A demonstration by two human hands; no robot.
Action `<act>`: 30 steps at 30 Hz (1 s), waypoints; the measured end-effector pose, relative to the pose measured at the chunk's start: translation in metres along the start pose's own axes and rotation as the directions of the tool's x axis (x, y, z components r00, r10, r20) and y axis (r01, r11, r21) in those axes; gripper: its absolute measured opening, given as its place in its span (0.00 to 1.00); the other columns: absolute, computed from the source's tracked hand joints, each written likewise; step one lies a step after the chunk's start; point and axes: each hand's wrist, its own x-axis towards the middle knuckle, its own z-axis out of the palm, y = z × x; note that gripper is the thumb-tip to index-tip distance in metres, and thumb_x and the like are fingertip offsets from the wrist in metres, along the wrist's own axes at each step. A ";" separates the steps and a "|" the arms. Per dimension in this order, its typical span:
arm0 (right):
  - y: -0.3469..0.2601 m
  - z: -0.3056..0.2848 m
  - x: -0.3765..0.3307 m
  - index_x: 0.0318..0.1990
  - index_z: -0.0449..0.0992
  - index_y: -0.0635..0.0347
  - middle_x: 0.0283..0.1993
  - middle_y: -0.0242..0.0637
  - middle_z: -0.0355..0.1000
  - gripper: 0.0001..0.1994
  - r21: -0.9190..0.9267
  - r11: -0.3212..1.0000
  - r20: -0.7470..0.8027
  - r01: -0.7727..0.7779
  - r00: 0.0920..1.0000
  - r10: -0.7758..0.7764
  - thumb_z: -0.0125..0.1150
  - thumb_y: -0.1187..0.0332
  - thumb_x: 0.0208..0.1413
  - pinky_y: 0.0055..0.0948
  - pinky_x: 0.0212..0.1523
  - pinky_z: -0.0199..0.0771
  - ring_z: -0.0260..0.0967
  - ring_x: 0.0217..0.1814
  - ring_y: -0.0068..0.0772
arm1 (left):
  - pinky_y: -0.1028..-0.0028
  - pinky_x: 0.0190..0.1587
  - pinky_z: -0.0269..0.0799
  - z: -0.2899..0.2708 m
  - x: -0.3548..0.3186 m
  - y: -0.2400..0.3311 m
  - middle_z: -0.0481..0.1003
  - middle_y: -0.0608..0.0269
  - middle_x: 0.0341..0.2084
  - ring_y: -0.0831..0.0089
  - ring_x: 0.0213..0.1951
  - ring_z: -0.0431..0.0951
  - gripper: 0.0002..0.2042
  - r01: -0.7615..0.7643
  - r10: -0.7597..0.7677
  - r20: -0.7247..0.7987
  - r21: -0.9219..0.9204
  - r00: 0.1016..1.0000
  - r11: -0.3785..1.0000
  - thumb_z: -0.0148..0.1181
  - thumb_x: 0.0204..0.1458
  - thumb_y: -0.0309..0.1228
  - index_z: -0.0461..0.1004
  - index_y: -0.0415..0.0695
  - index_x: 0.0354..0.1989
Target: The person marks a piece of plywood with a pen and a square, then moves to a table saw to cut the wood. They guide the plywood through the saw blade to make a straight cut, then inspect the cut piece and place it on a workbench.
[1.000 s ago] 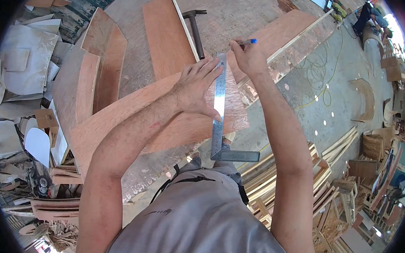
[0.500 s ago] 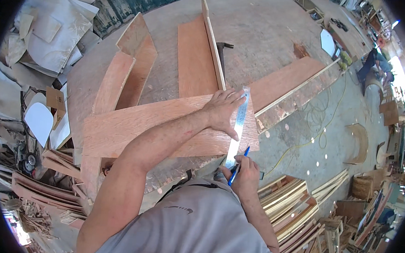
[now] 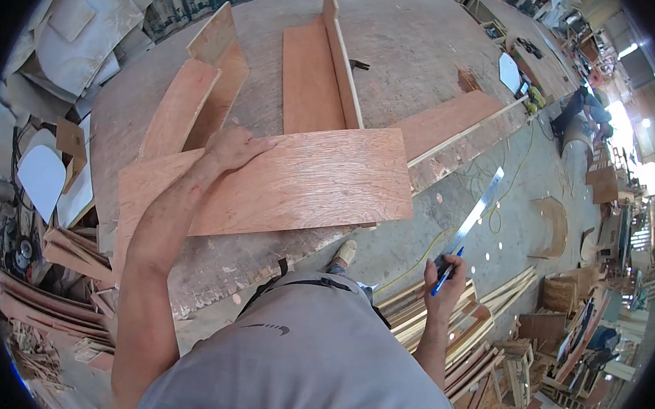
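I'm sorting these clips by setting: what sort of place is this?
Most likely a woodworking shop: a reddish-brown plywood panel under the left hand, stacked pale timber strips, and a metal square with blue pencil in the right hand.

Bright daylight, blown-out glare at right edge; soft shadows; heavy fisheye bending, dark vignette rim.

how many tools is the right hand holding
2: the right hand holds a metal square, blade pointing up and away beside the table, and a blue pen held against it. Anything else in the grip would be hidden.
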 end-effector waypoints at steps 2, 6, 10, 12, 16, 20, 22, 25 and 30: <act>-0.023 0.010 0.001 0.40 0.70 0.60 0.30 0.32 0.68 0.17 -0.071 0.993 0.008 0.091 0.996 -0.091 0.71 0.74 0.44 0.23 0.34 0.68 0.66 0.30 0.24 | 0.58 0.36 0.72 -0.019 -0.020 -0.002 0.79 0.48 0.25 0.52 0.31 0.80 0.35 0.025 -0.017 -0.167 0.046 0.986 0.999 0.50 0.51 0.66 0.80 0.40 0.26; -0.035 0.041 -0.012 0.40 0.71 0.59 0.34 0.40 0.70 0.18 -0.020 0.941 0.118 0.337 0.936 -0.332 0.72 0.73 0.41 0.32 0.38 0.70 0.70 0.33 0.38 | 0.56 0.34 0.71 -0.083 -0.073 -0.042 0.78 0.46 0.25 0.49 0.29 0.78 0.34 0.172 -0.154 -0.445 0.001 0.882 0.985 0.48 0.54 0.65 0.79 0.40 0.25; -0.039 0.090 -0.034 0.41 0.72 0.55 0.37 0.42 0.72 0.19 0.115 0.822 0.473 0.558 0.697 -0.539 0.71 0.68 0.39 0.42 0.42 0.67 0.71 0.38 0.48 | 0.60 0.38 0.70 -0.149 -0.164 -0.131 0.78 0.44 0.28 0.53 0.32 0.77 0.36 0.415 -0.408 -0.641 -0.151 0.650 0.897 0.46 0.57 0.63 0.77 0.34 0.30; -0.045 0.141 -0.039 0.40 0.73 0.53 0.37 0.41 0.72 0.17 0.241 0.714 0.562 0.657 0.506 -0.655 0.69 0.65 0.41 0.44 0.43 0.66 0.71 0.39 0.49 | 0.63 0.41 0.69 -0.154 -0.211 -0.177 0.77 0.43 0.27 0.56 0.32 0.75 0.36 0.392 -0.462 -0.734 -0.284 0.498 0.875 0.46 0.58 0.61 0.76 0.30 0.35; -0.041 0.235 -0.074 0.42 0.74 0.53 0.37 0.41 0.73 0.14 0.387 0.599 0.723 0.701 0.173 -0.669 0.65 0.65 0.45 0.45 0.47 0.65 0.71 0.42 0.48 | 0.66 0.47 0.67 -0.089 -0.294 -0.208 0.77 0.43 0.36 0.62 0.38 0.74 0.31 0.418 -0.613 -0.665 -0.456 0.427 0.786 0.43 0.64 0.52 0.73 0.29 0.49; -0.020 0.312 -0.091 0.43 0.74 0.54 0.38 0.43 0.73 0.14 0.405 0.417 0.579 0.814 0.125 -0.806 0.63 0.66 0.47 0.46 0.50 0.66 0.71 0.45 0.49 | 0.67 0.51 0.65 0.012 -0.340 -0.191 0.75 0.47 0.45 0.64 0.45 0.72 0.26 0.248 -0.710 -0.637 -0.666 0.300 0.703 0.43 0.67 0.43 0.67 0.29 0.57; -0.026 0.315 -0.092 0.43 0.74 0.54 0.38 0.44 0.74 0.12 0.410 0.596 0.646 0.690 0.242 -0.724 0.61 0.66 0.50 0.47 0.47 0.70 0.72 0.44 0.50 | 0.68 0.48 0.65 0.048 -0.376 -0.182 0.73 0.51 0.41 0.66 0.43 0.70 0.23 0.226 -0.761 -0.601 -0.728 0.243 0.647 0.44 0.66 0.42 0.68 0.30 0.52; 0.010 0.318 -0.081 0.44 0.72 0.56 0.36 0.40 0.74 0.10 0.425 0.891 0.678 0.160 0.596 -0.431 0.54 0.61 0.62 0.40 0.33 0.76 0.75 0.35 0.42 | 0.70 0.37 0.62 0.091 -0.391 -0.119 0.68 0.61 0.27 0.72 0.33 0.65 0.21 0.147 -0.772 -0.626 -0.758 0.111 0.636 0.47 0.66 0.42 0.70 0.30 0.36; 0.027 0.329 -0.045 0.44 0.71 0.56 0.30 0.32 0.71 0.15 0.308 0.437 0.711 -0.845 0.509 0.485 0.50 0.53 0.66 0.29 0.26 0.74 0.72 0.28 0.27 | 0.73 0.26 0.52 0.168 -0.450 -0.085 0.60 0.72 0.19 0.79 0.26 0.58 0.24 0.124 -0.911 -0.410 -0.907 -0.034 0.403 0.48 0.65 0.46 0.68 0.35 0.25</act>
